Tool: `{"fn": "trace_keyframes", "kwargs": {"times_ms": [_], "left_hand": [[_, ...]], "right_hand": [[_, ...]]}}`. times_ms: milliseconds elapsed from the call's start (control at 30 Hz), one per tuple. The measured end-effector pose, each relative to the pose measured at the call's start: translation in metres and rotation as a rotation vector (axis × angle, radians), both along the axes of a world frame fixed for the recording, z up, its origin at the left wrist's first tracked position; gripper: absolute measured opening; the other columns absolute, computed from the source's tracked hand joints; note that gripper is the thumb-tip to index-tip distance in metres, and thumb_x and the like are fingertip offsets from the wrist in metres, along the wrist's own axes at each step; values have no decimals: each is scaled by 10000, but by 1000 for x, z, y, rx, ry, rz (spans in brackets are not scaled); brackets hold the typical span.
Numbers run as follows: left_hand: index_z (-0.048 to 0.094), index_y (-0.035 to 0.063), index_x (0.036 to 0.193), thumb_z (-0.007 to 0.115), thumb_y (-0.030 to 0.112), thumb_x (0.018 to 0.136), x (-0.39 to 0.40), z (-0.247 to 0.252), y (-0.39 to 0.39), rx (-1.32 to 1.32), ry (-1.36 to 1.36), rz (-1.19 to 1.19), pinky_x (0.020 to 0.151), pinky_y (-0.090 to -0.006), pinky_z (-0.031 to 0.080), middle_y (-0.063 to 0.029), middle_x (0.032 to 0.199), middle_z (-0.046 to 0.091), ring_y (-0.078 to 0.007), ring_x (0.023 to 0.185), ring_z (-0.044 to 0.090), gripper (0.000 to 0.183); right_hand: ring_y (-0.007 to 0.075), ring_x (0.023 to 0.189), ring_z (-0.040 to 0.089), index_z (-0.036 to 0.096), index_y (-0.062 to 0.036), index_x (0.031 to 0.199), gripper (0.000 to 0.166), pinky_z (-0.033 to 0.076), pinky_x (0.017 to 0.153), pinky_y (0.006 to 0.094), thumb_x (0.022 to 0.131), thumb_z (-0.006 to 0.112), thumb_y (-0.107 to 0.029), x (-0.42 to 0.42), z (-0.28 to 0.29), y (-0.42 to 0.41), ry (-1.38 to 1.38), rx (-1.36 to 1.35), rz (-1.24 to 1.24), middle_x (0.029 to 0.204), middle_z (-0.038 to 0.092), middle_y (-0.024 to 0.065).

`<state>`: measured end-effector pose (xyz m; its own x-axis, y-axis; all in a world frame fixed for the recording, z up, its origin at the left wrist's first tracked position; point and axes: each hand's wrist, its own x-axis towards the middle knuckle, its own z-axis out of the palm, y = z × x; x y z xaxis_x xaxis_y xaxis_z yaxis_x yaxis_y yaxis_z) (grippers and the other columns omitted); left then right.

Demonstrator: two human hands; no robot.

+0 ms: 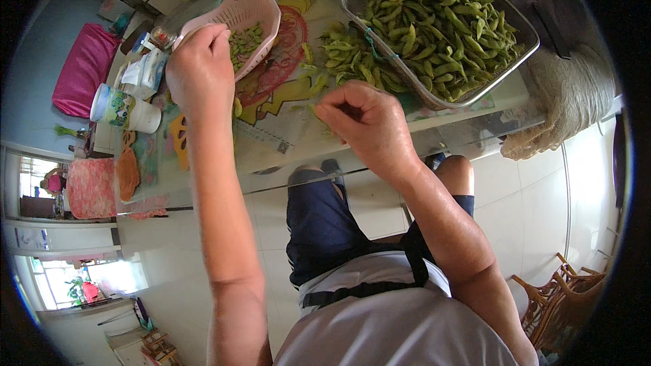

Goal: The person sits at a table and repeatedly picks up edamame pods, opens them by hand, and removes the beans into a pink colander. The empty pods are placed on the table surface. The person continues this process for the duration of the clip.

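Note:
My left hand (203, 68) is raised at the near side of a pink plastic basket (267, 7), its fingers curled and mostly turned from view. Shelled green soybeans (246, 43) lie in the bottom of that basket. Over the table's front part, my right hand (368, 124) has its thumb and forefinger bent together. A bit of green shows by those fingertips; whether it is gripped is unclear. Beyond the right hand, a loose heap of green pods (346, 56) lies beside a metal-rimmed mesh basket (432, 101) piled with soybean pods (447, 30).
The glass-topped table (315, 155) has a cartoon print under it. On the left stand a white patterned tub (124, 109), a tissue pack (145, 73) and a magenta cloth-covered box (86, 71). A beige net bag (569, 96) hangs at the right table edge, above a rattan chair (559, 295).

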<state>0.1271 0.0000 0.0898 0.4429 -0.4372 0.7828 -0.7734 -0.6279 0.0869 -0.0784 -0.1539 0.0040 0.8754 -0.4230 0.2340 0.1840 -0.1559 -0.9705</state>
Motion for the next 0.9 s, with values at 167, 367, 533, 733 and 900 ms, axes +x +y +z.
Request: {"fn": "trace_keyframes", "kwargs": {"times_ms": [167,367,533,733,900], "left_hand": [[812,25,1224,785,111,1061,-96,-28,14,-138,586,-347,818,-300,582,-26,1065,825,-114,890,709,186],[784,-5,1187,802,-25,985,-126,-49,4,-256,845,-482,799,-319,596,-125,1076,811,-179,869,750,204],[795,-40,1133,745,-21,1034,-94,-42,-14,-244,557,-377,801,-271,601,-50,964,809,-103,857,744,113],[781,-29,1252,695,-25,1063,-56,-29,-76,-299,552,-398,913,-299,631,-109,1116,850,-151,1044,803,208],[766,-28,1295,670,-25,1085,-77,-39,-41,-287,454,-402,972,-312,628,-124,1137,848,-167,1075,801,231]], "right_hand": [[84,710,638,782,21,1047,139,518,630,282,1055,808,-115,1,-2,3,-2,251,40,886,696,23],[81,715,641,777,10,1059,130,520,630,267,1078,785,-118,5,-7,4,-44,177,-29,870,697,6],[77,689,610,753,8,1005,179,498,606,279,1103,758,-141,3,-5,6,-94,334,-56,818,685,12],[125,646,508,727,10,965,286,473,588,346,1086,788,-242,-3,5,3,62,4,22,719,633,72],[146,663,509,734,20,999,260,492,614,362,1076,792,-222,-4,4,3,68,-41,33,735,642,104]]}}
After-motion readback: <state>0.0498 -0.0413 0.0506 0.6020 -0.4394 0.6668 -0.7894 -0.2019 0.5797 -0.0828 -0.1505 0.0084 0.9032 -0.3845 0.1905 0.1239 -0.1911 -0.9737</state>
